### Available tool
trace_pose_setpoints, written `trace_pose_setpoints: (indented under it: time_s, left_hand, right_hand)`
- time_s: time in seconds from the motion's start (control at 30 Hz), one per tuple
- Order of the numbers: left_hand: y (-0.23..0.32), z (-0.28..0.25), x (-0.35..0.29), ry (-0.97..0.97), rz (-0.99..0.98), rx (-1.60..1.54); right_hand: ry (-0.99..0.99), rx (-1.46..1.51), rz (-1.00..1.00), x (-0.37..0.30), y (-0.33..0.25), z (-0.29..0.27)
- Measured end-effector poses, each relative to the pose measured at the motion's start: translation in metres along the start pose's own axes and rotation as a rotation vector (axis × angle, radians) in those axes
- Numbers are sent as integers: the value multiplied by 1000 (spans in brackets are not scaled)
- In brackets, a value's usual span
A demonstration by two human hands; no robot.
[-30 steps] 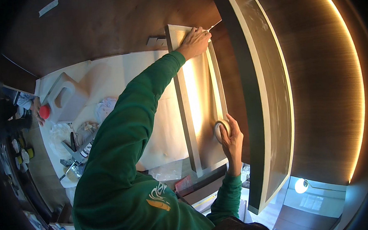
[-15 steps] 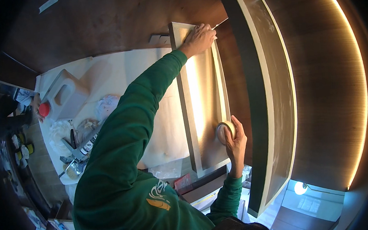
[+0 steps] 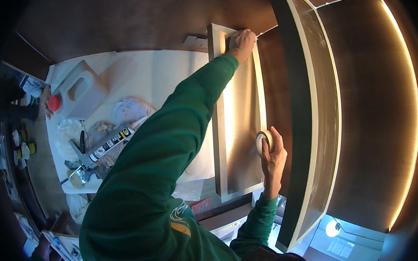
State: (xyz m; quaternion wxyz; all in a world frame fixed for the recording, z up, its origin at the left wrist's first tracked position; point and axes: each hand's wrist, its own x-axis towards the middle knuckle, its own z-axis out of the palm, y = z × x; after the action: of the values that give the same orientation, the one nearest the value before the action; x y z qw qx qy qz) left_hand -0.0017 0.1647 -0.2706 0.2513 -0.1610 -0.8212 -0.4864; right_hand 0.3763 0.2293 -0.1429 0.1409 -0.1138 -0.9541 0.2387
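A long shelf (image 3: 246, 164) with a lit, shiny top and pale edges stands before me. At its far right corner, my left hand (image 3: 242, 44) is closed, fingers curled over the edge; what they pinch, if anything, is hidden. Near the close end, my right hand (image 3: 274, 162) grips a roll of masking tape (image 3: 261, 144) between thumb and fingers, beside the shelf's right edge. A pale strip (image 3: 259, 90) runs along that edge between the roll and my left hand.
A higher shelf (image 3: 308, 125) juts out close on the right. On the white-covered surface at left are a jug with a red cap (image 3: 81, 90), a caulking gun (image 3: 108, 147) and crumpled plastic (image 3: 132, 108). Another person's hand (image 3: 46, 102) shows at far left.
The view has shifted, so most things appear a little farther right. My left hand has turned at the far corner, its fingers now more curled. My right hand keeps hold of the tape roll.
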Motion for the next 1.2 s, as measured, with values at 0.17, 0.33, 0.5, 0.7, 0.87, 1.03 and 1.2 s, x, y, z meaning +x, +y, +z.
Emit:
trace_pose_setpoints:
  time_s: [0.17,0.33,0.5,0.7,0.87,1.03,1.2]
  left_hand:
    - [2,-6,3,-21,20,110]
    - [21,-32,0,-103,-77,-91]
    - [13,-23,2,83,-24,-164]
    - [11,-28,8,-208,-160,-173]
    - [2,-3,5,-25,15,40]
    - [3,10,6,36,-51,175]
    - [10,9,10,-19,-176,230]
  right_hand:
    - [1,-23,-43,8,6,4]
    - [-22,-126,15,7,8,-11]
    - [-16,-63,22,4,8,-12]
    - [10,-174,-44,3,27,-6]
    - [49,-62,-42,7,19,-4]
    - [26,-165,-118,13,23,-2]
    - [36,18,-2,19,18,3]
